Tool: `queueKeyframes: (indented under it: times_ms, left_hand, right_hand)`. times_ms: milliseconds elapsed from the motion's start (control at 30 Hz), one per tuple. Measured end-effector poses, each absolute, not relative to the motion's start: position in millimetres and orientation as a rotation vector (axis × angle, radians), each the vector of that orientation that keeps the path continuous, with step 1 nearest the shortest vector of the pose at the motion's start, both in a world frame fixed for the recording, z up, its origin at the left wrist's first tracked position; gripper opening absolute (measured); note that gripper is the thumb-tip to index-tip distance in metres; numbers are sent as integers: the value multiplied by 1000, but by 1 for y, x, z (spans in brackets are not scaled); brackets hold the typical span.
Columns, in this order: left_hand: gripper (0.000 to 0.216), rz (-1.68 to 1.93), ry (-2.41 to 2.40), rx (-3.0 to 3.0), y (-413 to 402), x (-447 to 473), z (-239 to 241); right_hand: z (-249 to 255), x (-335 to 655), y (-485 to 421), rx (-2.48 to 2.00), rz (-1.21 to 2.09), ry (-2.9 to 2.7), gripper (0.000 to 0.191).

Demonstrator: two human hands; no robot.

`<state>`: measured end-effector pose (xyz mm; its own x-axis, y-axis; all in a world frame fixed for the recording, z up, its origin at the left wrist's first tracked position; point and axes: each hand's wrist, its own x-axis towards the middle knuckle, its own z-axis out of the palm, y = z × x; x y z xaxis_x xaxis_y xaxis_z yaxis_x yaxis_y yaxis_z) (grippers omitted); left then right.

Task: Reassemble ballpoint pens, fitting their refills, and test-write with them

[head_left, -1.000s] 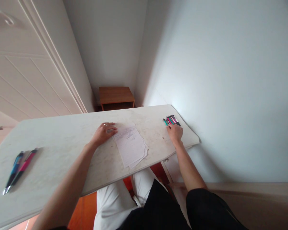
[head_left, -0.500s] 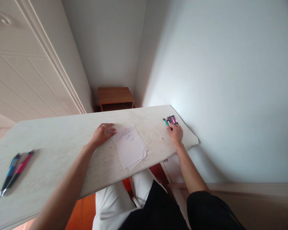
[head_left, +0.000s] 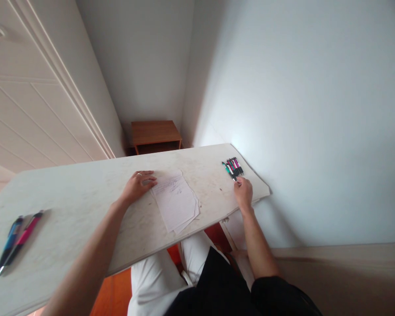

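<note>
My left hand [head_left: 138,186], a ring on one finger, lies open on the white table, its fingertips at the upper left edge of several sheets of paper [head_left: 177,204] with torn right edges. Handwriting covers the upper part of the top sheet. Over at the right, my right hand [head_left: 243,192] has its fingers closed just below a row of click pens [head_left: 235,166]. A green pen [head_left: 228,169] lies slanted at the row's left side, its tip close to my fingertips. Whatever is between those fingers is hidden.
A blue pen [head_left: 11,239] and a pink pen [head_left: 25,235] lie side by side on the table's left end. The white table [head_left: 85,188] meets a pale wall [head_left: 299,109] at the right. Beyond its far edge stands a low brown wooden table [head_left: 156,131].
My right hand has drawn back slightly toward me from the pens, uncovering more of their lower ends. The left hand stays by the paper. The view has shifted a little.
</note>
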<state>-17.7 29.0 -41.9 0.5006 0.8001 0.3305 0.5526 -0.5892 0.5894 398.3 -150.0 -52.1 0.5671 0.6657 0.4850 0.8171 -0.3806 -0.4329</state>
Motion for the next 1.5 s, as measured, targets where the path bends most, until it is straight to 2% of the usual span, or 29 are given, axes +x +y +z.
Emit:
queueKeyframes:
  times_ms: [600,1333,1500]
  left_hand:
    - [52,810,1135,2321,27,-18,-38]
    - [53,803,1152,2303,28,-18,-40]
    - [46,837,1155,2275,29,-20,-46]
  right_hand:
    - [-51,407,-136,-1986,-270,-1218,29]
    - [-30,391,-134,-2220,-343,-1147,20]
    - [-27,388,-135,-2257,-345,-1116,21]
